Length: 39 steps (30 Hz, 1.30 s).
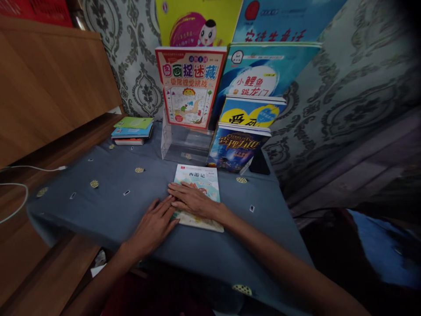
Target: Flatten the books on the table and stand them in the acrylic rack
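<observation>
A light blue and white book [213, 179] with a picture cover lies flat near the front of the cloth-covered table [108, 193]. Across the middle of its cover rests my right hand [194, 201], palm down with the fingers stretched out to the left. My left hand [154, 226] lies flat at the book's left edge, fingers extended, their tips meeting the right hand's fingertips. Neither hand grips anything. Part of the cover is hidden under the right hand.
Behind the book stands a clear tiered rack [169, 145] holding a red picture book [190, 87], a dark blue book [233, 151] and several others. A small book stack [133, 131] sits at back left. A black flat object [259, 163] lies right of the rack. A white cable [36, 167] runs at left.
</observation>
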Each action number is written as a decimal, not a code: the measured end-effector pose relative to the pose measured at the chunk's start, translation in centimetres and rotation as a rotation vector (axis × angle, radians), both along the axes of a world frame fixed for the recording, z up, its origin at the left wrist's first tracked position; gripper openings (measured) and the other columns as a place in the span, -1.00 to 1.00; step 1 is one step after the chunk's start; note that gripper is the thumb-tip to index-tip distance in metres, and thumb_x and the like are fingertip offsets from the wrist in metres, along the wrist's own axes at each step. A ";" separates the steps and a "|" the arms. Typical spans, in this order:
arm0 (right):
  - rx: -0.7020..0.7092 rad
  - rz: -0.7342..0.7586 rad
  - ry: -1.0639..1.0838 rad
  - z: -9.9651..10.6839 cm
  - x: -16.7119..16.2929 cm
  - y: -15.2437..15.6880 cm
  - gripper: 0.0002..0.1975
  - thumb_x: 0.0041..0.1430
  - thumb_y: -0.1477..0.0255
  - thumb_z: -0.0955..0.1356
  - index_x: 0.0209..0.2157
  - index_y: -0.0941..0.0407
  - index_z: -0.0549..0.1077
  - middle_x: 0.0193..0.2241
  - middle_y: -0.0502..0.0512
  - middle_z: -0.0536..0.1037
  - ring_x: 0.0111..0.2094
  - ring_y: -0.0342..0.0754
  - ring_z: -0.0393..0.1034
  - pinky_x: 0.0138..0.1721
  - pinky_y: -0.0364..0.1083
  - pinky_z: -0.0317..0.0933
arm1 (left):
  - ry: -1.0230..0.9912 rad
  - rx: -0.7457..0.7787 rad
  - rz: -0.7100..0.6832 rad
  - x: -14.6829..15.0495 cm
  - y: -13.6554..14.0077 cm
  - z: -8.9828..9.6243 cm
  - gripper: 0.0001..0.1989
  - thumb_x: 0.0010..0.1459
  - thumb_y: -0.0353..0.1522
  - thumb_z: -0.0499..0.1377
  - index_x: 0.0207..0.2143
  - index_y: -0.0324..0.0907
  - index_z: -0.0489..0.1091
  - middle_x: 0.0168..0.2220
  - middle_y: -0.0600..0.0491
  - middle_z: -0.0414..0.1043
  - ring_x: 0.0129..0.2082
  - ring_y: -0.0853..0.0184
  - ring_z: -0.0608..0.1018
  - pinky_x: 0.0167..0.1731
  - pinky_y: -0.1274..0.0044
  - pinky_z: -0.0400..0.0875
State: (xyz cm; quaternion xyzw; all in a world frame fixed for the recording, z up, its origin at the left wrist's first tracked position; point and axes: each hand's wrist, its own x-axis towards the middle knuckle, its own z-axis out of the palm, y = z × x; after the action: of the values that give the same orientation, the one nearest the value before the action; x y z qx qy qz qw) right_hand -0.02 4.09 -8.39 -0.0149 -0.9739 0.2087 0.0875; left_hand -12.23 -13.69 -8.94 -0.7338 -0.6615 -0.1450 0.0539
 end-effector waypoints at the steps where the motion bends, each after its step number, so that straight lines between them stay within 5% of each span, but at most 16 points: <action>1: 0.008 -0.016 -0.003 -0.1 -0.1 0.1 -0.45 0.44 0.15 0.18 0.32 0.11 0.22 0.34 0.25 0.22 0.39 0.04 0.00 0.37 0.21 -0.08 | 0.005 0.002 -0.004 -0.1 0.1 0.0 -0.63 0.44 -0.25 -0.06 0.18 -0.20 0.27 0.24 -0.15 0.35 0.26 0.16 0.39 0.21 0.16 0.31; 39: 0.081 -0.245 0.042 0.2 -2.3 1.3 -0.55 0.48 0.32 0.11 0.19 0.19 0.41 0.24 0.26 0.40 0.32 0.01 0.17 0.36 0.12 -0.07 | -0.049 -0.045 -0.001 -1.3 4.2 1.5 -0.74 0.41 -0.32 -0.01 0.03 -0.19 0.36 0.05 -0.09 0.47 0.07 0.16 0.50 0.09 0.27 0.41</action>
State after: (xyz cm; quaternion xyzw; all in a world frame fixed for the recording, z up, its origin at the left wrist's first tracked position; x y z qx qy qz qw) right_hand -2.35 5.42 -8.16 -0.1260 -0.9704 0.1570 0.1331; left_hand -13.58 -9.48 -7.46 -0.7314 -0.6654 -0.1479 0.0212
